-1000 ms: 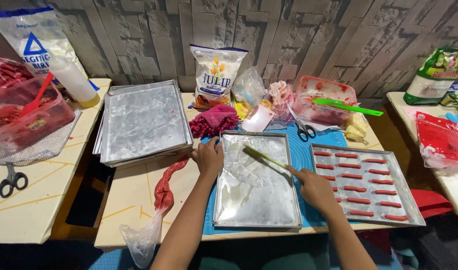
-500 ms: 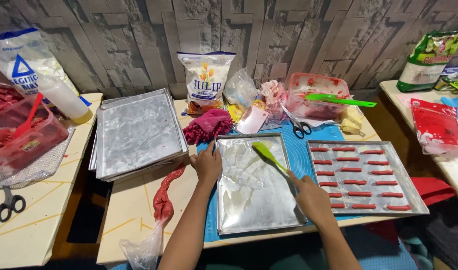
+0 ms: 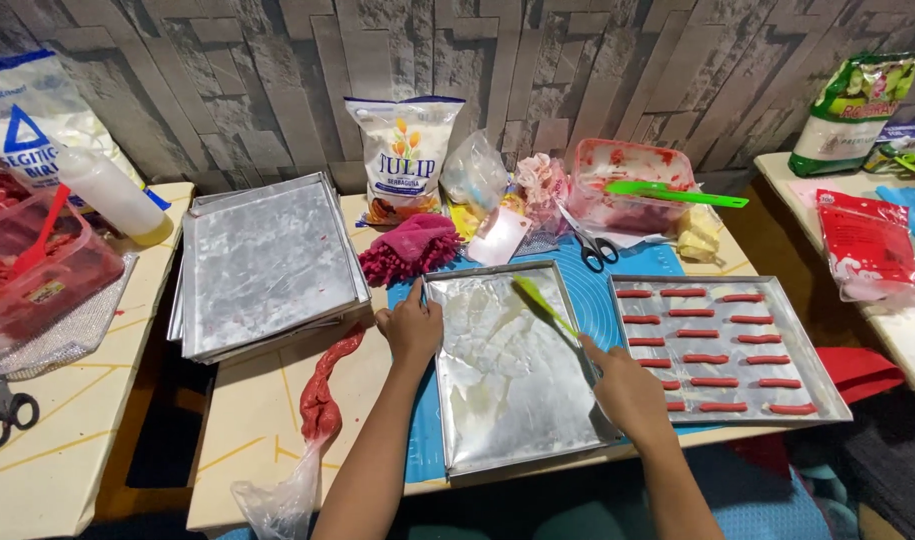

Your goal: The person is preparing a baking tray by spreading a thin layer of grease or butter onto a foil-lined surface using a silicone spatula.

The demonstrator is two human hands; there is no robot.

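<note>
My left hand (image 3: pixel 412 326) grips the left rim of a greased metal baking tray (image 3: pixel 537 440) lying on a blue mat. My right hand (image 3: pixel 629 392) holds a green silicone brush (image 3: pixel 539 302) whose head rests on the upper middle of that tray. To the right sits a second tray (image 3: pixel 817 372) with rows of short red dough sticks (image 3: pixel 712 358). A piping bag of red dough (image 3: pixel 320 400) lies on the table left of my left arm.
A stack of empty trays (image 3: pixel 262 262) sits at the left. Behind are a flour bag (image 3: pixel 405 152), pink cloth (image 3: pixel 409 248), scissors (image 3: pixel 595 246), a red-smeared tub with a green spatula (image 3: pixel 677 193). On the left table: a red dough container (image 3: pixel 39 270), squeeze bottle (image 3: pixel 111 192), scissors (image 3: pixel 5 412).
The brush head has moved a little across the upper part of the tray. My left hand stays on the tray rim. The view has shifted slightly.
</note>
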